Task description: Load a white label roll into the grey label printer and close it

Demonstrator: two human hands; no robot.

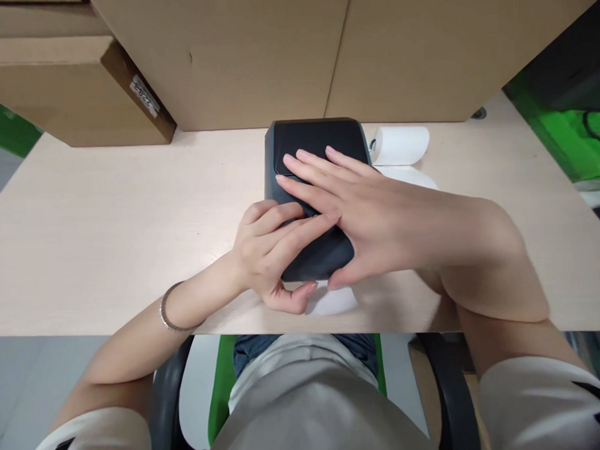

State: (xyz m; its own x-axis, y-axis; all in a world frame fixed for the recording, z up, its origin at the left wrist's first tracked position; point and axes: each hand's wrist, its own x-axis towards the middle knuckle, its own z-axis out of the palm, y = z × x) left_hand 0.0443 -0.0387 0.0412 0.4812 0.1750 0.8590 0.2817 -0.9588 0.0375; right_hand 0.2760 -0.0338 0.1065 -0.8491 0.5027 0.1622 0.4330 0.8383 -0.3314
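Note:
A dark receipt or label printer (321, 254) with a glossy black panel on its far half sits on the table before me. My right hand (348, 190) lies flat across its top, fingers stretched to the left and thumb at the near right corner. At the near left side, my left hand (276, 249) grips the printer with bent fingers on top and the thumb low at the front edge. Its index finger reaches under the right palm. A white paper strip (332, 300) shows below the printer's front edge, beside the left thumb. Both hands cover much of the printer's middle.
A white paper roll (400, 145) lies behind the printer on the right, with loose paper (410, 176) near it. Large cardboard boxes (253, 61) line the table's back edge, and a smaller box (50, 90) stands at left. Chair armrests (449, 391) flank me.

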